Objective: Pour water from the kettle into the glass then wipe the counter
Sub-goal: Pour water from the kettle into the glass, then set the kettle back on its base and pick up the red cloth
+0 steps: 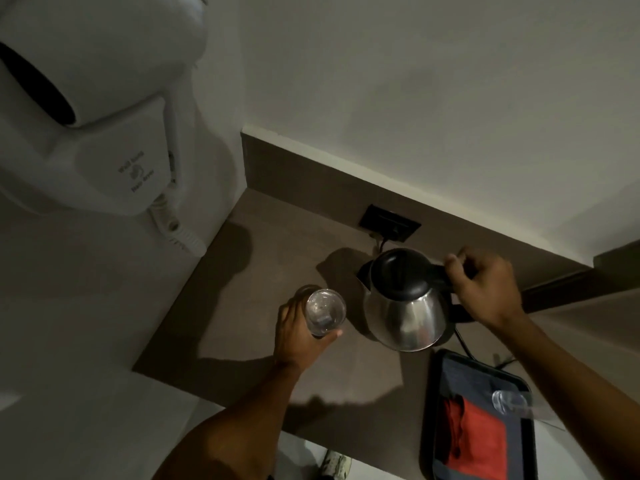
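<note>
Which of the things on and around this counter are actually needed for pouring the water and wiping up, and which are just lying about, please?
Needed for the job:
- kettle, right hand on its handle
- glass, held by the left hand
- counter
- red cloth on the tray, likely for wiping

Just lying about:
- wall hair dryer
- wall socket
- second glass on the tray

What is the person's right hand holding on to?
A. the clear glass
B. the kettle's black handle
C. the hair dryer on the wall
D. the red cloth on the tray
B. The right hand is wrapped around the black handle of the steel kettle, while the left hand is the one holding the glass.
</note>
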Motion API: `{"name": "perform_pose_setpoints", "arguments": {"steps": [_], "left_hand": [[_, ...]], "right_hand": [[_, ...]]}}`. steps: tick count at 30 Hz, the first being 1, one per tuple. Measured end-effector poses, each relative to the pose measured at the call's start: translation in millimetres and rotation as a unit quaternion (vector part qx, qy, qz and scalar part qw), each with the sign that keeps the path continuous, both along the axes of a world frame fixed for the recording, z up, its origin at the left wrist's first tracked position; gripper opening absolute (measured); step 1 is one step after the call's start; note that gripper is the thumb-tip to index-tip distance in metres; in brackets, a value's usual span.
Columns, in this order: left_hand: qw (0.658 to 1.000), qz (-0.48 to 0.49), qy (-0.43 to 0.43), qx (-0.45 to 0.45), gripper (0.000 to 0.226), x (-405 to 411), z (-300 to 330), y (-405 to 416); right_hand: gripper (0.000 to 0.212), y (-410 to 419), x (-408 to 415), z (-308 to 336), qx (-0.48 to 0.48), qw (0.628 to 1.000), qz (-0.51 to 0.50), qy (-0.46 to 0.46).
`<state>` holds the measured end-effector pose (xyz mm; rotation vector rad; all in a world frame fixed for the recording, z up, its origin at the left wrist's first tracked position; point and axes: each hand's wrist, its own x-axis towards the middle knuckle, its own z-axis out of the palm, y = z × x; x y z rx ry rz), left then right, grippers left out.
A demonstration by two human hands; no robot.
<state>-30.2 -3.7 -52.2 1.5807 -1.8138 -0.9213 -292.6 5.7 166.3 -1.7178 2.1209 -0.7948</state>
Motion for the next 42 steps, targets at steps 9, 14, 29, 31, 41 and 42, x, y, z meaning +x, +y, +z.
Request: {"name": "perform_pose_setpoints", "arguments": {"steps": [9,14,29,31,41,42], "left_hand": [[0.998,-0.013,0.063,0.027,0.094,6,7,-6],[0.995,-0.053,0.086,0.018,0.085,12,15,-15],[0.980,0.030,0.133,0.143,0.069,-5,6,-5],[0.982,0.025,0.126,0.140,0.069,-5,6,-5],[0.982,0.021,0.112,0.151,0.066,-7,20,-4],[0.981,0.025,0.112,0.154,0.067,-7,21,-4]], "right_hand": [[0.031,28,-24,-34,-0.108,0.964,-0.179,-0.166],[0.034,33,-40,-49,-0.152,0.937,-0.255,-0.185],[0.032,51,-83,-92,-0.178,0.903,-0.328,-0.212],[0.031,56,-85,-92,-0.180,0.913,-0.310,-0.194],[0.031,72,-96,-99,-0.177,0.939,-0.243,-0.164],[0.031,72,-96,-99,-0.177,0.941,-0.239,-0.163]]}}
